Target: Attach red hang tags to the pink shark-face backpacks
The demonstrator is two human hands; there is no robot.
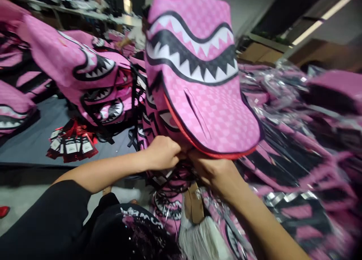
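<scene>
A pink checkered bag (198,67) with a printed black-and-white shark mouth and a red-edged front flap stands upright in front of me. My left hand (164,152) is closed in a fist at the bag's lower left side. Under the flap's lower edge is my right hand (209,169), its fingers curled and partly covered by the flap. What exactly each hand grips is hidden. Left of my left hand, a bunch of red tags with white labels (72,145) lies on the grey table (17,150).
More pink shark-mouth bags (68,63) are piled on the table at left. Plastic-wrapped pink and black bags (283,139) fill the right side. Below are a white plastic bag (203,241) and a piece of cardboard (195,203). A person's arm (124,42) shows behind.
</scene>
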